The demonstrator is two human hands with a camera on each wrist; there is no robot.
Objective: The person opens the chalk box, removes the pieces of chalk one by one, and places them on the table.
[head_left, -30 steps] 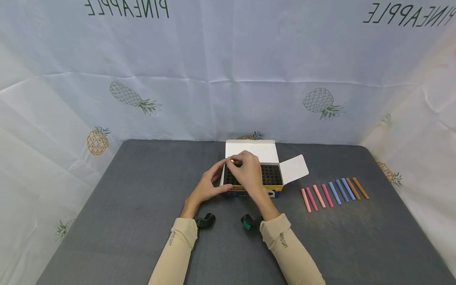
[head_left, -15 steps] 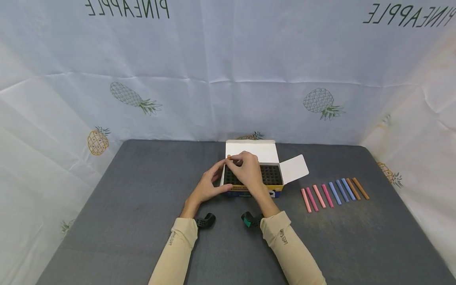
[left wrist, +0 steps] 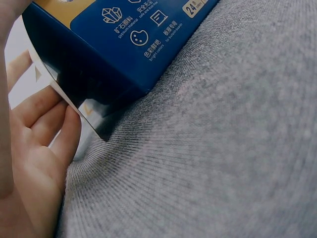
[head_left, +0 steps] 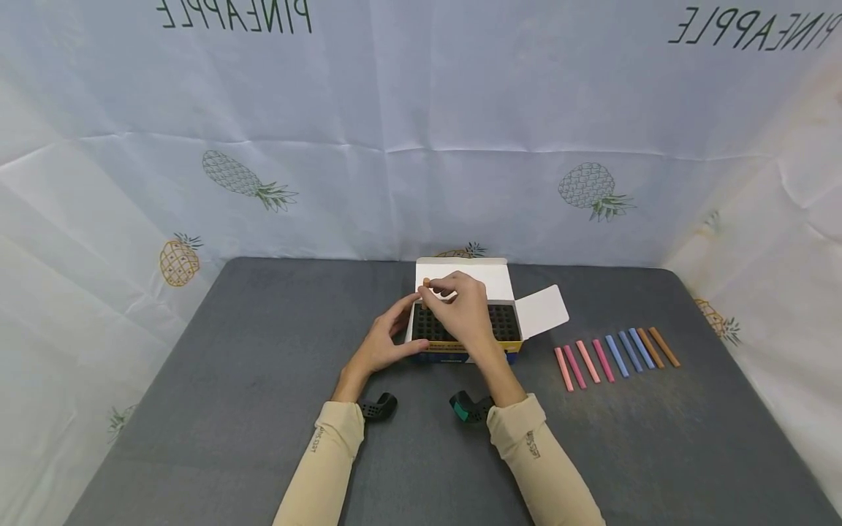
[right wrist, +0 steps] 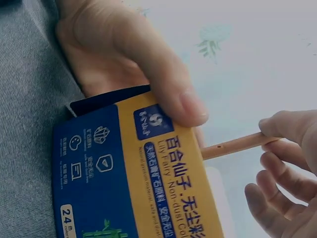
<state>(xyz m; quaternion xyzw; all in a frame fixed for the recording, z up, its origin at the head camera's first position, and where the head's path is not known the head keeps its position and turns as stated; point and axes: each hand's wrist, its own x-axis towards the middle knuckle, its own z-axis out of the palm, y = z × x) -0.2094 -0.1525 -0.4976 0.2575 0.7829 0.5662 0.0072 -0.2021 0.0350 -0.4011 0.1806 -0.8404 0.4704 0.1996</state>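
A blue-and-yellow chalk box (head_left: 454, 358) stands with its lid up, showing a black insert full of holes (head_left: 505, 321). My left hand (head_left: 384, 341) holds the box at its left end. Its thumb lies over the front top edge, and in the left wrist view its fingers (left wrist: 49, 119) touch the white side flap. Above the far left corner, my right hand (head_left: 465, 310) pinches an orange-brown chalk stick (right wrist: 235, 146) between thumb and fingertips. In the right wrist view the stick's lower end passes out of sight behind the box's top edge.
Several chalk sticks lie in a row right of the box, among them pink (head_left: 588, 361), blue (head_left: 617, 355) and brown (head_left: 666, 347). A white flap (head_left: 542, 310) juts from the box's right end. Behind the grey table (head_left: 263, 438) hangs a pineapple-print cloth (head_left: 427, 109).
My right hand has moved slightly up and right, and more of the orange-brown chalk stick shows above the box. The left hand stays in place on the box.
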